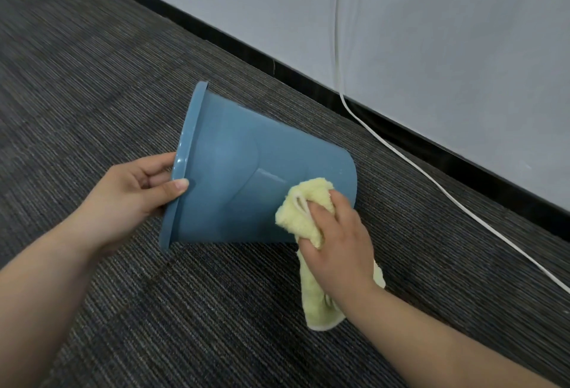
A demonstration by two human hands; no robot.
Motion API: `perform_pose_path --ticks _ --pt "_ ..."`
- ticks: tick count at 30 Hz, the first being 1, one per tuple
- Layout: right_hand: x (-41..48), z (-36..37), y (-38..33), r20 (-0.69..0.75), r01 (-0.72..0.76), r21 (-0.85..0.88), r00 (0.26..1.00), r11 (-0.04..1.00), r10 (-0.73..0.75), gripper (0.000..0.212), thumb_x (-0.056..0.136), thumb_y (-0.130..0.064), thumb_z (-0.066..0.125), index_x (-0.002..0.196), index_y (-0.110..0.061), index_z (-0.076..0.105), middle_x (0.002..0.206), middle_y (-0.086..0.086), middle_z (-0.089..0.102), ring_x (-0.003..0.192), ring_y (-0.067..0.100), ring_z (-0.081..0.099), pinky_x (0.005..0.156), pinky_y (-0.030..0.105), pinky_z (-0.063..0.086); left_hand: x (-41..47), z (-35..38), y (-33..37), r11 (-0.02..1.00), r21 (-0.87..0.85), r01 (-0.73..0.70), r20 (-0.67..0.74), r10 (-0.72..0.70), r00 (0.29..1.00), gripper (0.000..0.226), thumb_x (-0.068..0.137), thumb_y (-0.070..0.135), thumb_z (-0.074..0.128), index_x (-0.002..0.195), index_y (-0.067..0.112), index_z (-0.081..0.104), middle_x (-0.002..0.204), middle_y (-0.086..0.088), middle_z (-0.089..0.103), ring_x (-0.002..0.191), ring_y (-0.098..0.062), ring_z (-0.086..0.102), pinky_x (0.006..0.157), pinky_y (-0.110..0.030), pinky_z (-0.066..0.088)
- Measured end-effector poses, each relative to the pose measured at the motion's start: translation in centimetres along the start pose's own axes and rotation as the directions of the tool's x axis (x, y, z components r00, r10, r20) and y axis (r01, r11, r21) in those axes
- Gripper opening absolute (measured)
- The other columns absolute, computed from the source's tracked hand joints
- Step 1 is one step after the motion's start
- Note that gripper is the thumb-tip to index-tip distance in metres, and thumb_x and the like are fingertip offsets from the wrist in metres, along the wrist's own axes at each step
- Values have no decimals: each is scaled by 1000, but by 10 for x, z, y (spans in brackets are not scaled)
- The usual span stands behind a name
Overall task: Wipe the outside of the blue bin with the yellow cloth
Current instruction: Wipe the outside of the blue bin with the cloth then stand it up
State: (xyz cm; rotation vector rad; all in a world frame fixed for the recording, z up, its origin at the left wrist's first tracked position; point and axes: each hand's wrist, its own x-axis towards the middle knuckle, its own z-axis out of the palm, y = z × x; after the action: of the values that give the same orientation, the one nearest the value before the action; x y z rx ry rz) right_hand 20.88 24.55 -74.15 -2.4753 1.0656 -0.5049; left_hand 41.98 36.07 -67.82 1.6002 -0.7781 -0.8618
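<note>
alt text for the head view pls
A right hand presses a yellow cloth against the outside of a blue bin tipped on its side, while the left hand grips the bin's rim. Below is dark striped carpet; a white cable trails along the wall.

On my feed I count one blue bin (246, 178) and one yellow cloth (296, 218). I see two hands: one left hand (135, 190) and one right hand (336, 242). Beyond those I count one white cable (385, 141), one carpet (92, 79), one wall (431, 33) and one black skirting strip (308, 88).

Dark ribbed carpet (92, 79); white cable (462, 206) lying on it.
</note>
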Motion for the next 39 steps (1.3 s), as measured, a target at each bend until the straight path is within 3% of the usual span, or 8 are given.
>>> perform_pose_path --ticks 3,8,12,17,21,27,36,39 --pt "4 -5 9 -8 24 -5 1000 1000 -24 46 59 -13 76 102 -5 62 117 26 56 88 43 58 70 46 49 -2 -2 0 1000 -2 10 27 -10 1000 31 69 12 54 92 30 63 75 13 75 72 -5 69 54 -17 54" --pt "26 -13 43 -16 -396 175 914 902 404 36 80 -24 52 114 -16 54 125 6 46 100 26 50 74 34 40 -2 1 3 1000 2 7 73 -7 997 32 66 16 55 92 32 65 79 11 75 75 -8 70 55 -18 54" --pt "35 -17 36 58 -496 425 849 757 525 30 82 -24 51 110 -14 56 120 2 47 90 16 49 75 32 38 -4 4 5 1000 11 -7 91 6 996 33 66 15 54 94 31 63 79 12 75 76 -7 70 55 -17 54" --pt "36 -20 2 26 -269 402 959 875 283 15 75 -25 56 88 -19 59 100 -9 43 80 11 49 68 30 40 -6 6 8 1000 20 -12 110 10 994 37 66 12 55 98 28 62 79 14 75 77 -5 69 57 -14 53" --pt "30 -21 1 -26 -95 215 994 972 103 24 69 -22 62 93 -18 62 104 -9 45 83 16 50 61 28 36 -8 6 8 999 41 -10 108 5 994 37 68 8 54 99 28 61 80 14 75 78 -5 69 59 -13 52" --pt "30 -30 47 -26 -426 152 900 892 435 25 78 -25 53 100 -15 59 118 5 49 92 25 51 68 30 36 -9 12 10 997 79 -13 131 2 991 38 73 2 56 97 30 61 78 16 74 77 -4 69 60 -11 51" --pt "30 -24 5 -86 -113 172 988 979 129 30 71 -26 60 101 -20 59 122 -3 46 94 19 51 65 28 34 -8 17 15 996 83 -19 138 8 990 38 75 -3 54 95 29 61 75 16 74 75 -3 69 59 -11 51" --pt "39 -29 20 -80 -198 138 974 971 210 31 76 -26 57 106 -17 57 123 3 48 96 24 51 68 28 33 -11 14 13 997 78 1 138 -12 990 39 76 -5 53 97 27 61 76 15 74 75 -4 69 60 -12 52"
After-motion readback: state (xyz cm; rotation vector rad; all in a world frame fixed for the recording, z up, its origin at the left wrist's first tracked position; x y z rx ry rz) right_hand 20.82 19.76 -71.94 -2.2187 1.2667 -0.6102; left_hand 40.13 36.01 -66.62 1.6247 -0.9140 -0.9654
